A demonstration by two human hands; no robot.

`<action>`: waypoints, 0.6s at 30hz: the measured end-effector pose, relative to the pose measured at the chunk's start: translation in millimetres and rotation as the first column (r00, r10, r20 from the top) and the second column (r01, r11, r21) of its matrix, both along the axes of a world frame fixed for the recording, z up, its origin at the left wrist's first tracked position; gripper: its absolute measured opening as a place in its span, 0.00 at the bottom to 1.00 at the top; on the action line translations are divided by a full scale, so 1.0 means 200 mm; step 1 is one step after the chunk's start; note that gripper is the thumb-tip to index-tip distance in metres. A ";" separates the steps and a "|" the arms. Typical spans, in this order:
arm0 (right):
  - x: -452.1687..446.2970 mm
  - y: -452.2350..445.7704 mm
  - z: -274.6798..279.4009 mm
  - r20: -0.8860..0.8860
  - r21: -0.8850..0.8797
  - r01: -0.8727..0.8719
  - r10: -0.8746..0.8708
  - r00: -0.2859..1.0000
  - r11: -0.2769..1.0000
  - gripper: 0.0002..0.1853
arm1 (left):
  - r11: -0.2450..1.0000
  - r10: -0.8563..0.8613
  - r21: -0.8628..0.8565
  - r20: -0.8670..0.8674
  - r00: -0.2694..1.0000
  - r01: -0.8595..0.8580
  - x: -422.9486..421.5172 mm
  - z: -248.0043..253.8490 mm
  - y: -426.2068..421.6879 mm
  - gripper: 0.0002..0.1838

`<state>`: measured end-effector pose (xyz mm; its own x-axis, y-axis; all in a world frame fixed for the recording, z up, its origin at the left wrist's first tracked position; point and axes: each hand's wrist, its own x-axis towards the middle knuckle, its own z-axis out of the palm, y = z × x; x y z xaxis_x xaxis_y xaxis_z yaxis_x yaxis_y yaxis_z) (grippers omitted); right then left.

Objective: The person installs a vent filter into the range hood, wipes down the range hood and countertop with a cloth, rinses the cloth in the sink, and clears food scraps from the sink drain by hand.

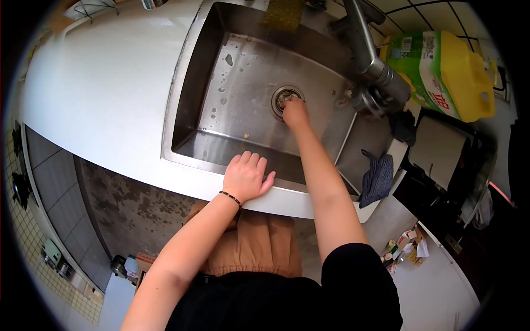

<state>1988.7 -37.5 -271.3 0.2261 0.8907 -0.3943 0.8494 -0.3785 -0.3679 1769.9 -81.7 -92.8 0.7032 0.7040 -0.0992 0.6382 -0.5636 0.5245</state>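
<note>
My right hand [295, 112] reaches down into the steel sink [259, 66], its fingertips at the round drain [275, 111]. Small pale and greenish scraps [285, 96] lie in the drain against my fingers. The fingers are closed together, and their tips are partly hidden, so what they pinch is unclear. On the sink's front rim lies my left hand [245, 175], fingers bent slightly over the edge and thumb apart, holding nothing. A small yellowish crumb [246, 135] sits on the sink floor between my hands, near the front wall.
A metal faucet [381, 74] hangs over the sink's right side. Beyond it stands a yellow jug [466, 77] with a green label. A dark cloth [377, 177] drapes over the right edge. At the back hangs a brownish-yellow scouring cloth [282, 15]. White countertop [110, 83] extends left.
</note>
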 end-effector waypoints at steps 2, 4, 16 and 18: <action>-0.04 -0.05 0.00 0.200 0.096 -0.088 0.067 0.977 0.992 0.11 | 1.000 0.002 0.000 0.010 1.000 -0.002 0.00 0.00 0.00 0.13; -0.04 -0.04 0.01 0.192 -0.024 -0.062 0.066 0.979 0.998 0.11 | 1.000 0.008 0.003 0.014 1.000 -0.008 0.00 -0.01 0.00 0.13; -0.06 -0.03 0.00 0.246 -0.141 -0.082 0.115 0.962 0.987 0.13 | 1.000 0.007 0.002 0.017 1.000 -0.007 0.00 -0.01 -0.01 0.13; -0.06 -0.04 0.00 0.226 -0.152 -0.055 0.089 0.970 0.987 0.13 | 1.000 0.008 -0.001 0.018 1.000 -0.008 0.00 -0.01 -0.01 0.13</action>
<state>1976.1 -44.8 -271.9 0.2636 0.8457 -0.4639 0.9319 -0.3476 -0.1040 1768.9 -83.2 -95.7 0.6993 0.7094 -0.0873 0.6333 -0.5583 0.5360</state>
